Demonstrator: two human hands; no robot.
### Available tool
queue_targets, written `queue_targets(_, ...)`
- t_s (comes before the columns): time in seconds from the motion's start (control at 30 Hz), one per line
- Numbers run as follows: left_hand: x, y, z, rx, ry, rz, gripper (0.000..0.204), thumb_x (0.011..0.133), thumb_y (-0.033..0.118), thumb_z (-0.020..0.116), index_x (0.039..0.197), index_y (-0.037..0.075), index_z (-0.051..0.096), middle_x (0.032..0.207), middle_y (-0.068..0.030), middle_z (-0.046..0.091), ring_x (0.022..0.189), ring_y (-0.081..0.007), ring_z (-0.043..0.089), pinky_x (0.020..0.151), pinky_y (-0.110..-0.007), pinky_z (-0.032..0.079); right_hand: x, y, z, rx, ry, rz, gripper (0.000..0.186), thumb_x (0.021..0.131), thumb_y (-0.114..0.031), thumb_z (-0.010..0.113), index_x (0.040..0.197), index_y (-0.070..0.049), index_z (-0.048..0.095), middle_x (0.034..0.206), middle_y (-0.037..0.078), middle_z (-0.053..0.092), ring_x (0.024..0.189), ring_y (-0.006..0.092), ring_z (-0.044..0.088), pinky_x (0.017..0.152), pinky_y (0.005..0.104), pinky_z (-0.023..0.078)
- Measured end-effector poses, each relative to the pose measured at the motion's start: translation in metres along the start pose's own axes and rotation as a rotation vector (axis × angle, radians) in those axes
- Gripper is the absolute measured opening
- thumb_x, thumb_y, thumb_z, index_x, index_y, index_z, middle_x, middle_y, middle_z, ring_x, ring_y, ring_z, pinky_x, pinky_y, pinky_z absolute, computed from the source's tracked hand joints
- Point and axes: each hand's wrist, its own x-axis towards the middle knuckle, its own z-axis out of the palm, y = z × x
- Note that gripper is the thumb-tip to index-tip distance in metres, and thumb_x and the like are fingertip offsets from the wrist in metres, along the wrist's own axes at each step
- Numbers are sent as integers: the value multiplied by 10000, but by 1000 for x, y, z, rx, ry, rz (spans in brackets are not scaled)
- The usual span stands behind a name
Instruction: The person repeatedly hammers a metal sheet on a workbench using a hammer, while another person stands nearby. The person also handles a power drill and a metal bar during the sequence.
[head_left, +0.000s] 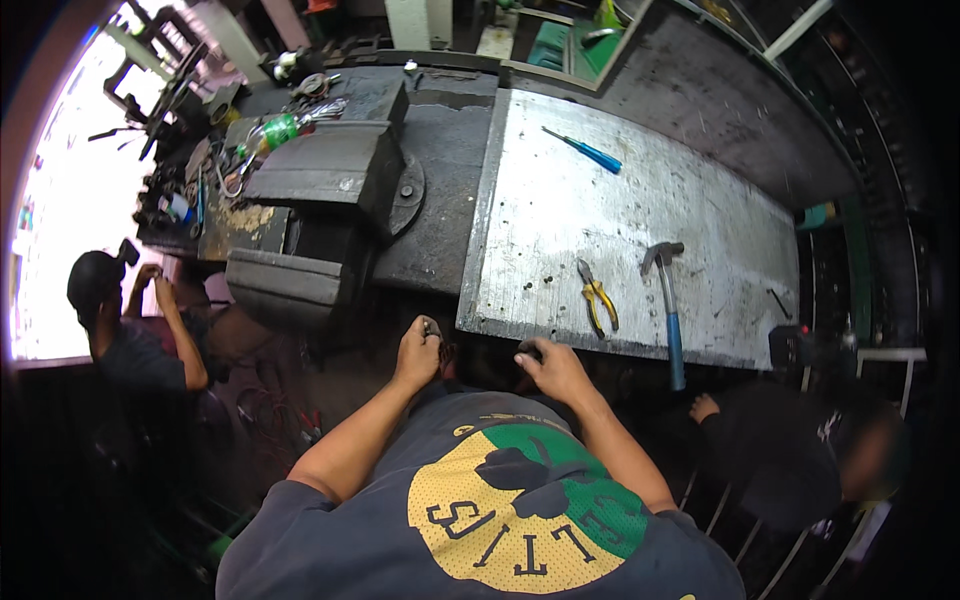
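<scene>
My left hand point(418, 352) is curled closed in front of my body, below the bench edge. Something dark shows at its fingers, too small to name. Apart from it, my right hand point(556, 370) is closed too, thumb against fingers, with a dark bit at the tips that I cannot make out. Beyond the right hand, on a worn metal plate point(520, 210), lie pliers point(596, 296) with yellow and black handles. A claw hammer point(668, 315) with a blue grip rests beside them, its handle over the near edge. Farther back lies a blue-handled screwdriver point(585, 150).
A large bench vise point(325, 190) stands to my left. Behind it are a green-labelled plastic bottle point(275, 133) and assorted tools. Small dark pieces point(536, 283) and a thin dark rod point(779, 303) lie on the plate. One person point(140, 320) sits at left; another point(790, 450) is close at right.
</scene>
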Motion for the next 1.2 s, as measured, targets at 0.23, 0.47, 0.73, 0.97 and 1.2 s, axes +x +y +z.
queue_targets(0.23,33,20,5,198,-50,363,509,820,210,882,1095,-24,523,1044,-203,677,972,-333,695,865,-438,576,2,31,-1,-194,66,228,397,956,-377,748,1053,7,754,984,251,759,989,433,732,882,507,564)
queue_targets(0.47,58,-2,26,-507,-207,21,419,908,-21,801,1121,-3,441,1184,-213,707,1046,-224,726,923,-347,597,-36,94,19,-138,5,502,405,949,-363,761,1158,-15,765,1120,252,763,1113,414,718,977,482,549)
queue_targets(0.73,72,14,20,-250,-147,51,359,910,34,825,985,39,474,955,-154,751,855,-157,681,785,-305,547,-72,136,48,-43,16,602,414,947,-347,761,1193,-14,765,1143,230,769,1102,371,732,981,443,550)
queue_targets(0.97,69,12,28,-178,-71,17,348,918,110,847,934,45,505,854,-80,696,778,-133,649,703,-312,524,-65,139,48,372,165,685,428,1021,-386,696,1219,-9,738,1069,156,778,998,263,741,860,387,581)
queue_targets(1.2,73,6,33,-155,-54,-24,343,906,126,853,1005,-6,553,897,-105,707,825,-168,649,766,-345,538,-24,111,32,1002,289,610,555,1076,-503,604,1356,-24,590,1094,152,751,920,258,735,794,382,595)
